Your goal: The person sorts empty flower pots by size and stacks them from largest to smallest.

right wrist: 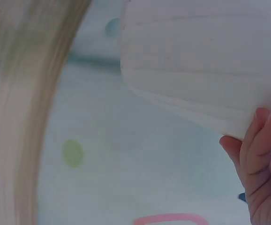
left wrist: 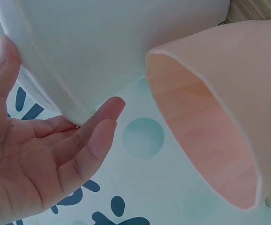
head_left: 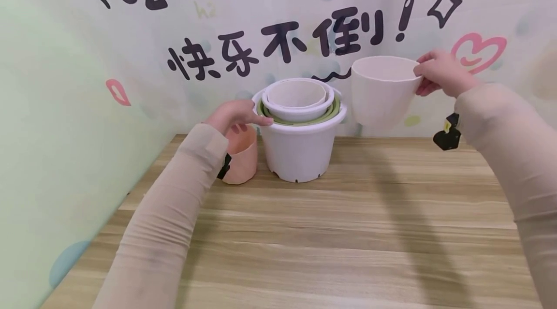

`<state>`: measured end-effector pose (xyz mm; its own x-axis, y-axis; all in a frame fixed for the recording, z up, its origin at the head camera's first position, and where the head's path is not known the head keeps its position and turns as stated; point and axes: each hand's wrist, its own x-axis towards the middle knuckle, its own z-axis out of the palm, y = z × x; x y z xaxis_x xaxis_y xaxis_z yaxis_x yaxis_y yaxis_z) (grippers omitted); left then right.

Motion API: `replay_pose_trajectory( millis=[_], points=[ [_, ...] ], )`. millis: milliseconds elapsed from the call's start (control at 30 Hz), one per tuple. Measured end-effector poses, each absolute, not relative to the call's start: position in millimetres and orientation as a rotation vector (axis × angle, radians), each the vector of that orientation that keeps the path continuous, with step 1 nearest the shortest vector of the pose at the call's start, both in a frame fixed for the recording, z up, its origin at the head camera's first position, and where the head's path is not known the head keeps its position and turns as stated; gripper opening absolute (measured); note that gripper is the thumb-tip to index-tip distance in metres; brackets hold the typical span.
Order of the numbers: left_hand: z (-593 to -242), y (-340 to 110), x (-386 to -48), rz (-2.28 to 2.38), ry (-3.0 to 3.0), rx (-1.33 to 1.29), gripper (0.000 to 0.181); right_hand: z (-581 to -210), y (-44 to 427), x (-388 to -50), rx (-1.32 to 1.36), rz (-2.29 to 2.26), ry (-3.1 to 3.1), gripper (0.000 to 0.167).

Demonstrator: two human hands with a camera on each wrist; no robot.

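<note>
At the back of the table stands a large white flowerpot (head_left: 298,154) with a stack nested in it: a green pot (head_left: 322,118), a smaller white pot (head_left: 298,114) and a cream pot (head_left: 297,94) innermost. My left hand (head_left: 237,113) holds the large pot's left rim, thumb on top and fingers along the outside. Just below that hand is a small pink pot (head_left: 241,161), its mouth facing the left wrist camera. Up to the right of the stack, my right hand (head_left: 441,74) pinches the rim of another cream-white pot (head_left: 383,96), raised off the table.
A wood-grain table (head_left: 304,241) spreads out in front. Close behind the pots hangs a printed cloth (head_left: 243,19) with dark lettering, and a pale green wall (head_left: 56,130) borders the left side. A black device (head_left: 447,132) is at my right wrist.
</note>
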<state>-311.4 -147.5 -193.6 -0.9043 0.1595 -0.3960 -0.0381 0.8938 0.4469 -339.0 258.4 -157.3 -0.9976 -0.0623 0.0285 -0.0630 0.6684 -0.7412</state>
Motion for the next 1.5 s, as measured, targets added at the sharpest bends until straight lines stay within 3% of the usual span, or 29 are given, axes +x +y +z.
replay_pose_trajectory(
  millis=[400,667,1067,1233,1500],
  points=[
    [-193,-146,-308,0.638,2.632,0.095,0.072,-99,224,-335,0.086,1.321,-2.8,0.021],
    [-193,-148,-311,0.628,2.623,0.111,0.07,-79,165,-338,0.12,1.296,-2.81,0.013],
    [-194,-147,-313,0.628,2.631,0.102,0.065,-94,100,-342,0.181,1.316,-2.808,0.014],
    [-193,-147,-313,0.621,2.64,0.091,0.068,-106,88,-345,0.146,1.368,-2.805,0.005],
    [-194,-148,-313,0.626,2.645,0.107,0.071,-131,81,-351,0.101,1.391,-2.829,0.007]
  ],
)
